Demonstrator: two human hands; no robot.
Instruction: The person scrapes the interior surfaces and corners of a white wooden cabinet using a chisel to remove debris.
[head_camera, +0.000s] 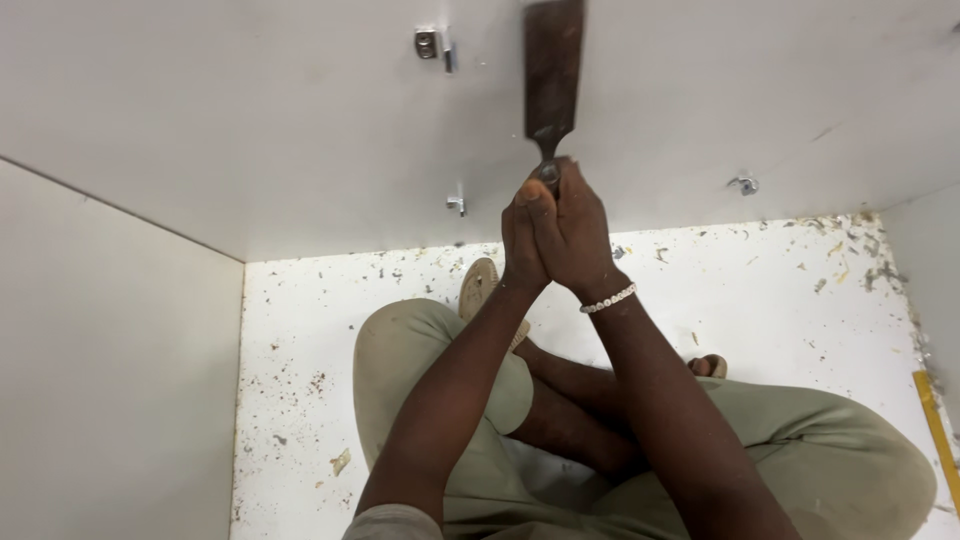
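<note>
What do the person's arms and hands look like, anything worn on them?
Both forearms are bare, with no gloves. The right hand has a bracelet of small white beads at the wrist. The left hand wears nothing visible; a light sleeve edge shows at the upper arm.

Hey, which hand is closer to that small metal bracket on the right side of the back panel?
Right. The right hand grips the chisel handle on the side toward the bracket; the left hand wraps the far side.
</note>
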